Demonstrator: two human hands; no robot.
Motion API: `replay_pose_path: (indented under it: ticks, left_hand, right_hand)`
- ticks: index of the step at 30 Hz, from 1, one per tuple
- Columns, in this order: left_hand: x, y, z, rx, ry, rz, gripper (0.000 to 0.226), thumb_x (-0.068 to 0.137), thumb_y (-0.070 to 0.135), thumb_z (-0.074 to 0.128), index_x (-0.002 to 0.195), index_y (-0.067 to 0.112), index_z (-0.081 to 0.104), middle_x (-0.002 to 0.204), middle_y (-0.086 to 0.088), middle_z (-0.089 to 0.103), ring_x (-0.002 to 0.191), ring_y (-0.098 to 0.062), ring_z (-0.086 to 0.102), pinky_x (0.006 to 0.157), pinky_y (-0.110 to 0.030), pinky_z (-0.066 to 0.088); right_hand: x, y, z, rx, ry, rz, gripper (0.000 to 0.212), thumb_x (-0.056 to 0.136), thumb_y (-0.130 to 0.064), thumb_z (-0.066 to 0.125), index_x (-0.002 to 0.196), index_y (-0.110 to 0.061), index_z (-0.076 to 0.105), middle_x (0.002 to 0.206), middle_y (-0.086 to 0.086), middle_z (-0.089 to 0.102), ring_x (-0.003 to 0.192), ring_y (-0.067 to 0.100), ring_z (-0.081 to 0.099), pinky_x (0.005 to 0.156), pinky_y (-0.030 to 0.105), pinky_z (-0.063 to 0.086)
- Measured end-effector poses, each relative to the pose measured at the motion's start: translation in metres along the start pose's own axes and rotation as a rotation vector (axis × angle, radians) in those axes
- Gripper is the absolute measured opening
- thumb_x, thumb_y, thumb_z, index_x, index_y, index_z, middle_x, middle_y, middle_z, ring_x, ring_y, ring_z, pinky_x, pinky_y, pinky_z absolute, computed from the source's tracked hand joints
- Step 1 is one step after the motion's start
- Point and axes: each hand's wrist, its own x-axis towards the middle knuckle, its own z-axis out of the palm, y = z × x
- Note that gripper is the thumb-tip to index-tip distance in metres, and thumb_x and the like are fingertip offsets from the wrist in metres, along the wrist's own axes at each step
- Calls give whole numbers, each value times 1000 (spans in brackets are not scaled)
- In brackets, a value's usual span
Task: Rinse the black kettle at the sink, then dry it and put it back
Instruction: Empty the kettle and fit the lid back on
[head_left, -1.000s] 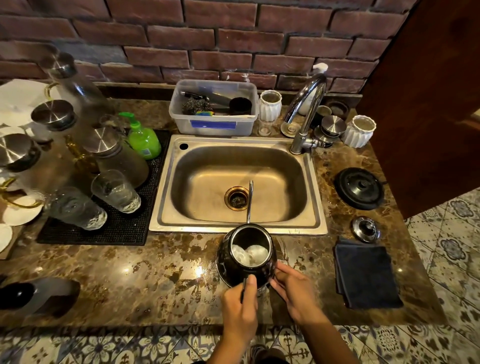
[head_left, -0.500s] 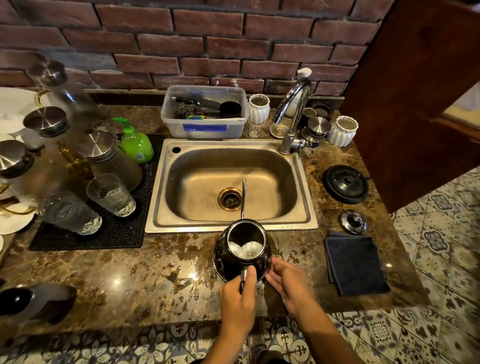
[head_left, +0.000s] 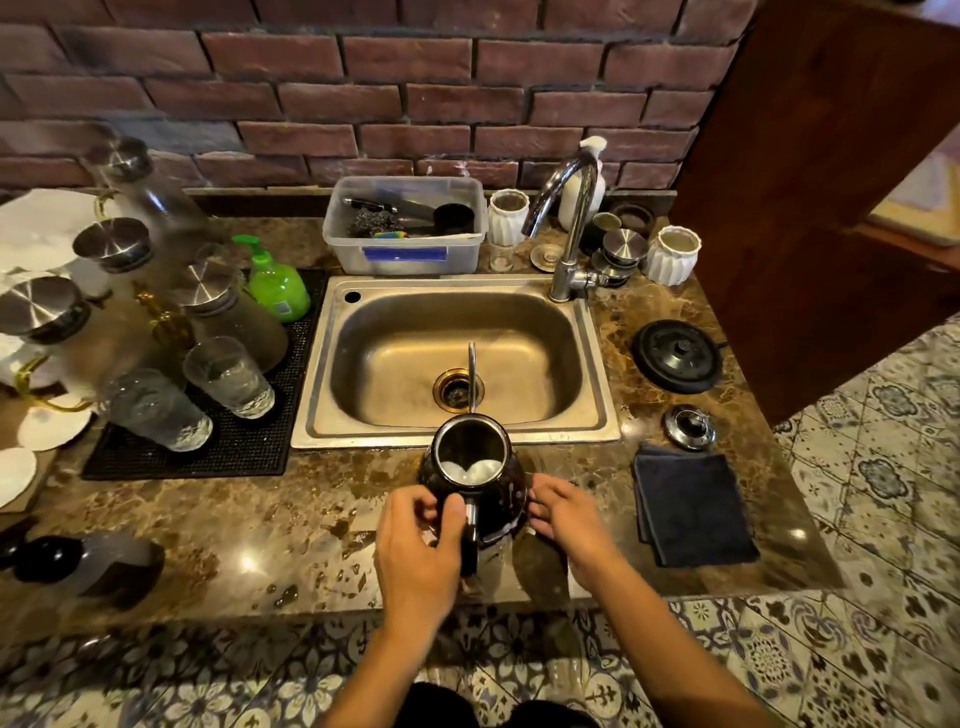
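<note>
While the rinse cannot be confirmed, the stage is best read from the layout, left to right. Black ribbed draining mat carrying clear glass tumblers and steel-lidded glass carafes, crowding the left of the brown marbled stone counter. Stainless steel sink, basin bare, with no water visibly running from the curved chrome tap. Round black gloss kettle, lid off, standing on the counter just in front of the sink's near rim, its thin metal spout reaching out over the drain; something pale shows inside, water or glare, not resolvable. Left hand curled round the kettle's rear handle, thumb on top. Right hand with relaxed fingers laid against the kettle's right flank, enclosing nothing. Folded dark blue cloth, lying flat and near the right hand. Small domed shiny metal lid and black round base plate beyond it. Wet patches round the kettle suggest rinsing is done or nearly so; drying, lidding and return to the base appear outstanding. Open room lies rightward between kettle and cloth; the counter's front edge runs close under both wrists, and the right edge falls away just past the cloth
</note>
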Motion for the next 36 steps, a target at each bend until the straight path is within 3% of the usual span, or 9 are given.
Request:
replay_pose_path:
  ticks: [4,9,13,17,19,23,27,31,36]
  left_hand:
    - [1,35,2,28,66,177,20,90,43,57,89,23,56,85,10,54,77,-14,54,67,-26,44]
    - [-11,90,41,-9,40,334,14,91,31,58,91,17,62,85,10,57,78,-12,56,70,-29,47]
    - [-15,119,89,-33,-123,260,5,93,26,63,96,22,62,89,10,60,84,-5,59,74,-20,46]
    - [-12,138,137,-67,-234,173,6,95,26,61,100,24,65,92,14,62,83,8,59,68,-3,41]
    - [-7,141,161,-84,-289,103,8,97,27,59,102,25,65,96,14,65,84,9,60,67,-1,41]
    - [5,141,208,-35,-392,-38,20,100,35,52,107,25,67,105,10,67,93,-7,62,74,-11,42]
    - [18,143,247,19,-472,-167,37,99,49,44,108,25,70,100,6,68,97,-15,62,88,-34,49]
    - [29,145,277,11,-554,-234,47,101,49,40,65,22,51,59,4,54,68,-21,60,64,-33,41]
    - [43,139,308,-41,-583,-455,46,100,52,41,83,13,58,69,-8,56,54,-22,57,45,-26,40]
  right_hand:
    - [7,-7,-20,-25,-20,-20,25,104,-19,54,122,-9,68,87,-2,67,77,10,61,79,29,52]
    - [9,-26,-58,-67,-20,-70,20,103,-18,55,102,-18,75,80,5,60,79,20,54,76,35,44]
    - [23,-37,-100,-146,33,-110,16,98,-23,61,97,-20,76,82,-5,71,82,14,65,73,30,52]
    - [37,-51,-146,-196,62,-145,18,93,-30,63,101,-22,77,75,-9,70,74,14,63,70,33,51]
    - [48,-55,-166,-238,78,-164,25,86,-41,65,104,-27,76,84,-9,72,83,16,66,76,35,55]
    - [57,-71,-199,-341,110,-210,24,94,-30,65,116,-26,72,111,-3,74,105,16,68,98,39,55]
    - [72,-83,-223,-546,147,-293,29,96,-25,65,122,-14,72,115,2,74,108,17,67,98,30,48]
    - [89,-89,-240,-648,197,-266,31,94,-24,66,123,-15,71,119,5,75,112,22,67,97,30,47]
    - [106,-92,-253,-842,243,-291,37,95,-21,62,130,-14,64,126,10,70,117,29,65,100,37,50]
